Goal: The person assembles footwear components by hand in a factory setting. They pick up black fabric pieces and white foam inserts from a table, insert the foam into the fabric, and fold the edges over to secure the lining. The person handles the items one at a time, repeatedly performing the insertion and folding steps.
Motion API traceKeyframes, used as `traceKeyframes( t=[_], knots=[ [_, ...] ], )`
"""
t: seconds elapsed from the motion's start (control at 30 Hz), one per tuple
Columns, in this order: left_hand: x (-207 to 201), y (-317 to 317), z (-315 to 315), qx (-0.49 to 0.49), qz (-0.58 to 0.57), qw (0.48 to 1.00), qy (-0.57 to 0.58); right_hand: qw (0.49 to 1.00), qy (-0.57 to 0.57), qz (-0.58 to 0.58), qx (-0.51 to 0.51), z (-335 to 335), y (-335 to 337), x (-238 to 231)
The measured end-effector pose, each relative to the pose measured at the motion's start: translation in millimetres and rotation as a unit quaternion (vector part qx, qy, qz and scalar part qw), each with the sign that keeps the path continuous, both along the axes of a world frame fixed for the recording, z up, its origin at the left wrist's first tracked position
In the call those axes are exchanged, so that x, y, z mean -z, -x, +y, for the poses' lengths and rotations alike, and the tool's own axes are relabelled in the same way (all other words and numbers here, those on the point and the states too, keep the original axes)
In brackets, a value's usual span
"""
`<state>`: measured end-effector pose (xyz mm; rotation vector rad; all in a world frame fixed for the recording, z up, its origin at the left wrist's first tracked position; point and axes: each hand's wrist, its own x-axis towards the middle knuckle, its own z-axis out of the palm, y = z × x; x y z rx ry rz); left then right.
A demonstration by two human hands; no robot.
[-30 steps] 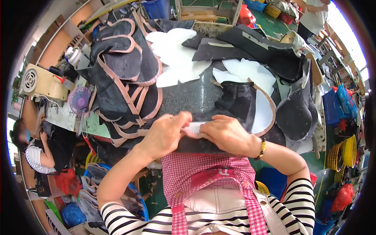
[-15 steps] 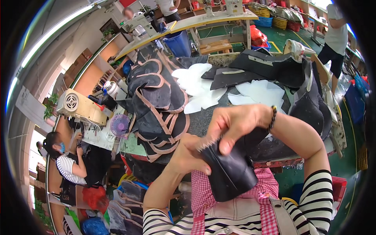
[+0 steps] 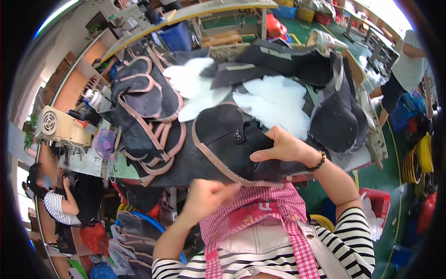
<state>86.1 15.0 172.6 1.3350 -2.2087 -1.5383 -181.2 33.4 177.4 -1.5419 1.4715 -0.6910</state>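
Observation:
A black leather boot upper (image 3: 218,128) with a pink zigzag-cut edge and a small dark zipper-pull-like fitting lies spread at the front of the table, its near edge reaching my apron. My right hand (image 3: 290,151), with a beaded bracelet at the wrist, grips the piece's right side, thumb on top; its other fingers are partly hidden. Just off the near edge is my left hand (image 3: 206,197), blurred, with fingers curled and one pointing toward the pink edge. Beyond the piece lie white petal-shaped sheets (image 3: 276,102).
A pile of black pieces with pink edges (image 3: 144,107) covers the table's left. Black padded pieces (image 3: 337,123) lie at the right. A purple fan (image 3: 105,143) and a beige machine (image 3: 62,126) stand left, near a seated person (image 3: 60,204). Another person (image 3: 406,69) walks at the far right.
The black upper, folded and held up in both hands before, now lies opened out on the table. My left hand has come off it and moved nearer me. The view has shifted rightward.

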Motion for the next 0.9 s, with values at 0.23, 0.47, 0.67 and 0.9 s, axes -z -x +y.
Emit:
traceKeyframes(
  t=[0.23, 0.47, 0.67, 0.9],
  knots=[
    [-20, 52, -49, 0.304, 0.05, 0.842, 0.443, 0.977, 0.093, -0.026, -0.192, 3, -12, 3],
    [-16, 80, -53, 0.428, 0.057, 0.871, 0.235, 0.987, 0.097, -0.073, -0.101, 26, 41, -16],
    [-25, 71, -56, 0.452, 0.114, 0.834, 0.295, 0.816, 0.241, 0.461, 0.253, 39, 187, 17],
    [-33, 54, -43, 0.485, 0.084, 0.813, 0.312, 0.869, 0.124, 0.477, 0.049, -4, 222, -2]
  ],
)
